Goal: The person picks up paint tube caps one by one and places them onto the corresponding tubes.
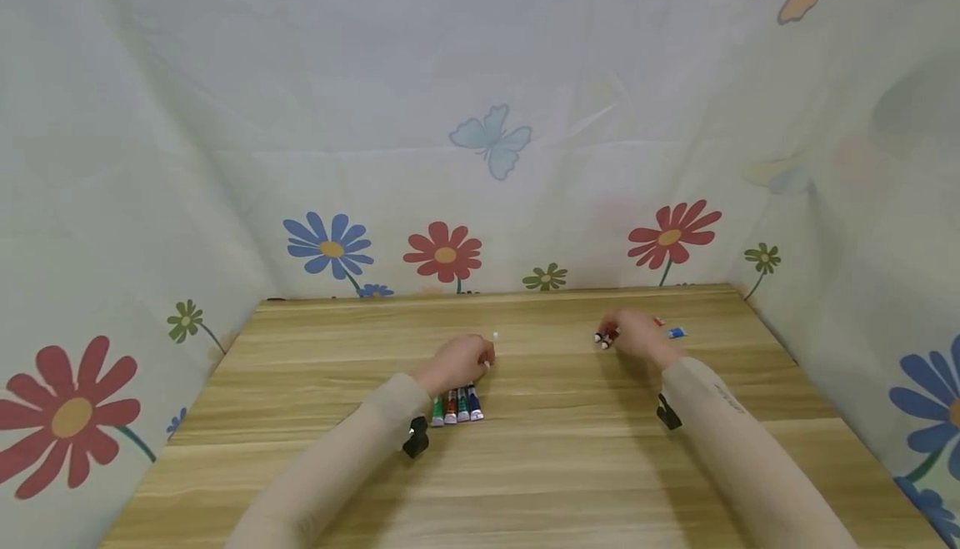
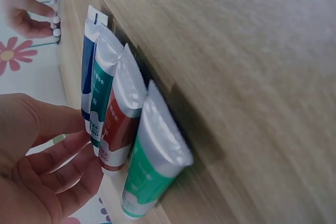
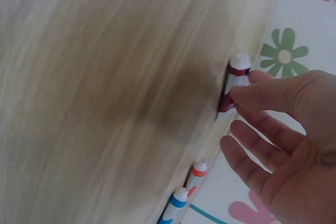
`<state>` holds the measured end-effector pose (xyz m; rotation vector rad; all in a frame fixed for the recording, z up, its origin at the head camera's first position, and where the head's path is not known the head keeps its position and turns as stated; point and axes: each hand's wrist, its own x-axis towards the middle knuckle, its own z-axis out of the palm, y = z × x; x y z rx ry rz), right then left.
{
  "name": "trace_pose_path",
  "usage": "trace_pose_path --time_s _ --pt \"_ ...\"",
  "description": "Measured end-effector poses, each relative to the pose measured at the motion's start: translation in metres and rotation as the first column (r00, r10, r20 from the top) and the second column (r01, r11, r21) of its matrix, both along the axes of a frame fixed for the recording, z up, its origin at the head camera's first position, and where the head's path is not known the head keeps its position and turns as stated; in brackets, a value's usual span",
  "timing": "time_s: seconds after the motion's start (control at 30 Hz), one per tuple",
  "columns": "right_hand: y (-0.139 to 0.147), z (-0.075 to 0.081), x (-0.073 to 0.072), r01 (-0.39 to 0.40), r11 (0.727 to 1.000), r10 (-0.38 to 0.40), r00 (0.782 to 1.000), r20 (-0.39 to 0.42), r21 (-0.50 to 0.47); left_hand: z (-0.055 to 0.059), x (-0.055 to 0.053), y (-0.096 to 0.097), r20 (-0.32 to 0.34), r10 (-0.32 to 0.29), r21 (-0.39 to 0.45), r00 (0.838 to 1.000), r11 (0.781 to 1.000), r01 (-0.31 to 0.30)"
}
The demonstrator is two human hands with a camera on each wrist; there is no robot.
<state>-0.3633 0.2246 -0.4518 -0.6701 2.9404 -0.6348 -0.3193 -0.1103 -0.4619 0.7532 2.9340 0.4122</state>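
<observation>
My left hand (image 1: 459, 361) curls at the far ends of four-colour paint tubes lying side by side: a green tube (image 2: 149, 169), a red-brown tube (image 2: 123, 121), a teal tube (image 2: 101, 90) and a dark blue tube (image 2: 90, 66). Its fingertips pinch a small white piece (image 1: 487, 363), mostly hidden by the fingers; I cannot tell whether that is a tube's cap. Over to the right, my right hand (image 1: 632, 335) pinches a dark red paint tube (image 3: 239, 80) with a white cap, thumb across its side. Two white caps show by these fingers in the head view.
Beyond my left hand lies another small white piece (image 1: 495, 335). A blue-banded tube (image 3: 176, 205) and an orange-red-banded tube (image 3: 196, 177) rest to the right of my right hand. Flowered cloth (image 1: 390, 174) hangs behind the wooden table (image 1: 540, 466) and along its sides.
</observation>
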Motion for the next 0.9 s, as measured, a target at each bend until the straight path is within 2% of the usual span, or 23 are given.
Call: trace_pose_path --time_s 0.2,0.47,0.63,0.77,0.9 --pt "0.005 -0.004 -0.001 0.014 0.999 -0.013 1.000 -0.010 0.029 0.000 0.000 0.001 0.000 -0.010 0.014 1.000 1.000 0.010" --pt "0.009 -0.005 0.005 0.003 0.997 -0.001 0.999 -0.033 0.072 -0.002 0.000 0.000 0.025 0.010 0.022 1.000 1.000 -0.011" --pt "0.009 -0.007 0.010 -0.024 0.998 0.025 0.999 -0.025 0.053 -0.003 0.001 -0.003 0.029 0.009 0.045 1.000 0.999 -0.010" --pt "0.007 -0.013 0.012 -0.025 1.000 0.025 1.000 -0.019 0.018 -0.001 0.003 -0.010 0.042 0.016 0.116 0.999 0.993 -0.021" --pt "0.003 -0.007 0.013 -0.004 0.998 0.002 1.000 -0.030 -0.056 0.008 0.001 -0.017 0.045 0.046 0.211 0.998 0.976 -0.054"
